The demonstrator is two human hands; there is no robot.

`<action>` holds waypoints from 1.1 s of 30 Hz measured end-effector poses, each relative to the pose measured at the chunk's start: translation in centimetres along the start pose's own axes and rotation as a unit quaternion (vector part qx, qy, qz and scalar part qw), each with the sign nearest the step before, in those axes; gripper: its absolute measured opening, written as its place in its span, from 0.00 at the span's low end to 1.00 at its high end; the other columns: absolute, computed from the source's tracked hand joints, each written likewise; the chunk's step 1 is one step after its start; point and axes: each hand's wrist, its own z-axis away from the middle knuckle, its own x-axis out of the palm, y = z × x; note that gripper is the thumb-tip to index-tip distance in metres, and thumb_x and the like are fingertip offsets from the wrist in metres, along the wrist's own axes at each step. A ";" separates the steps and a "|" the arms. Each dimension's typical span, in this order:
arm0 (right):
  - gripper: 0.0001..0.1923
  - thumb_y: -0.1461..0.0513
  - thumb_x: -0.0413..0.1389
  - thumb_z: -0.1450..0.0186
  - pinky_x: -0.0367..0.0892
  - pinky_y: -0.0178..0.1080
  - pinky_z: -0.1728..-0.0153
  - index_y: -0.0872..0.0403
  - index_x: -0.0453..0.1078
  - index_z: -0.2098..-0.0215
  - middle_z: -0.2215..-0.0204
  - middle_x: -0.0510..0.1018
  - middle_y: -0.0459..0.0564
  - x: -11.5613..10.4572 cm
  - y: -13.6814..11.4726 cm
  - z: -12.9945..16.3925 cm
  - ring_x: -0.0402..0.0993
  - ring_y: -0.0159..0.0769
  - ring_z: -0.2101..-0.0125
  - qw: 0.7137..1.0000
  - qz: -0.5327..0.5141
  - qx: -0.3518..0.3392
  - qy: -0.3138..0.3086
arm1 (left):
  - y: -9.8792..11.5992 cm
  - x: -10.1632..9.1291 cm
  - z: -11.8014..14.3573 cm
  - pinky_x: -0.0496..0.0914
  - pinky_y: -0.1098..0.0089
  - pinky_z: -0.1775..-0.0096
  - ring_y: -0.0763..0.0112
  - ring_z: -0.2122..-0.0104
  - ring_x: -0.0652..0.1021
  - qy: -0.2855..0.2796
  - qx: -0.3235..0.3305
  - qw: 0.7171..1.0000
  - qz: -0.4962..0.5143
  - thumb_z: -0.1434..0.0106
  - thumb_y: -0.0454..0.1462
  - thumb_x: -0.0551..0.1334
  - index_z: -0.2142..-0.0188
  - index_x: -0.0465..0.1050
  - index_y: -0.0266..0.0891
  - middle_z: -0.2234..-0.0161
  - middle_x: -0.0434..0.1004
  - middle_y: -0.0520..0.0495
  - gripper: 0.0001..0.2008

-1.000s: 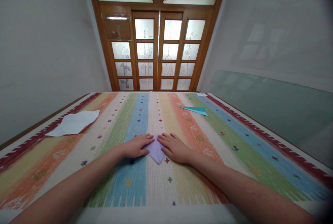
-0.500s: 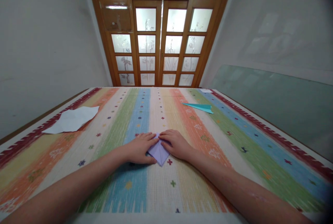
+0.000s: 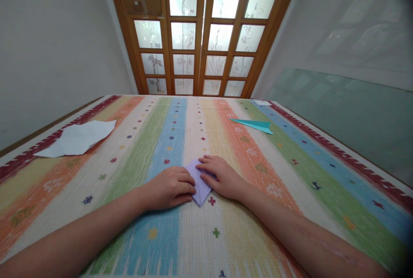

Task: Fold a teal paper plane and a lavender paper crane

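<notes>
A small piece of folded purple paper (image 3: pixel 200 186) lies on the tablecloth in front of me, diamond-shaped, with one point toward me and a crease down its middle. My left hand (image 3: pixel 172 186) is closed at its left edge, fingers bent together and the tips on the paper; what the thumb does is partly hidden. From the right, my right hand (image 3: pixel 222 175) holds the paper down, its fingers across the upper right part and its thumb lower on the surface. The paper's right corner is covered by that hand.
Striped tablecloth (image 3: pixel 155 136) covers the long table. A sheet of white paper (image 3: pixel 79 138) lies at the left, a turquoise paper plane (image 3: pixel 254 125) at the right. A small white piece (image 3: pixel 263 103) is near the far right corner. Wood-framed glass doors (image 3: pixel 200 32) stand behind.
My left hand has drawn its fingers back toward the paper's left edge and curled them. More of the paper's top shows. The right hand stays on it. The view has tilted down slightly.
</notes>
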 end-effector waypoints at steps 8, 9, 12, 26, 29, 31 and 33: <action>0.25 0.53 0.55 0.32 0.48 0.61 0.37 0.50 0.66 0.39 0.36 0.64 0.60 -1.5 -0.8 0.6 0.56 0.53 0.35 0.997 -0.002 0.004 -0.081 | -0.3 1.4 0.1 0.69 0.62 0.51 0.64 0.55 0.77 0.051 0.046 0.997 -0.038 0.31 0.37 0.59 0.56 0.76 0.40 0.56 0.79 0.45 0.08; 0.27 0.51 0.55 0.32 0.46 0.61 0.37 0.50 0.65 0.37 0.35 0.60 0.60 -2.0 -0.9 0.7 0.53 0.53 0.34 0.995 -0.004 0.004 -0.103 | -0.2 1.4 0.1 0.69 0.62 0.51 0.64 0.55 0.76 0.051 0.046 0.997 -0.039 0.31 0.37 0.59 0.57 0.76 0.40 0.56 0.79 0.45 0.08; 0.39 0.44 0.60 0.39 0.40 0.61 0.35 0.47 0.60 0.34 0.31 0.52 0.59 -3.3 -1.1 0.8 0.44 0.55 0.32 0.982 -0.021 -0.018 -0.189 | 0.0 1.2 0.2 0.70 0.63 0.51 0.64 0.54 0.76 0.047 0.044 0.997 -0.043 0.31 0.37 0.59 0.57 0.77 0.40 0.57 0.79 0.45 0.08; 0.34 0.45 0.62 0.39 0.39 0.61 0.35 0.43 0.65 0.38 0.32 0.53 0.58 -3.7 -1.7 0.7 0.40 0.53 0.31 0.978 -0.020 -0.032 -0.204 | 0.3 1.5 -0.1 0.70 0.63 0.52 0.65 0.56 0.76 0.048 0.052 0.996 -0.055 0.31 0.35 0.59 0.60 0.77 0.39 0.58 0.80 0.46 0.07; 0.31 0.46 0.61 0.38 0.38 0.61 0.35 0.40 0.66 0.38 0.31 0.52 0.55 -3.6 -1.3 0.8 0.40 0.53 0.31 0.978 -0.041 -0.039 -0.202 | 0.2 1.6 -0.1 0.70 0.64 0.53 0.66 0.56 0.77 0.048 0.052 0.996 -0.051 0.31 0.35 0.59 0.59 0.77 0.39 0.58 0.79 0.46 0.07; 0.29 0.47 0.61 0.37 0.37 0.61 0.35 0.39 0.67 0.39 0.31 0.51 0.53 -3.5 -1.1 0.9 0.40 0.53 0.31 0.979 -0.049 -0.036 -0.195 | 0.2 1.6 -0.1 0.70 0.65 0.53 0.66 0.56 0.77 0.051 0.052 0.996 -0.051 0.31 0.36 0.59 0.60 0.77 0.39 0.58 0.79 0.46 0.07; 0.28 0.47 0.61 0.37 0.36 0.60 0.35 0.39 0.67 0.40 0.30 0.50 0.52 -3.3 -0.9 1.0 0.40 0.53 0.31 0.980 -0.047 -0.030 -0.192 | 0.2 1.6 -0.1 0.71 0.65 0.53 0.66 0.57 0.77 0.054 0.052 0.996 -0.053 0.31 0.36 0.59 0.60 0.77 0.39 0.58 0.80 0.46 0.07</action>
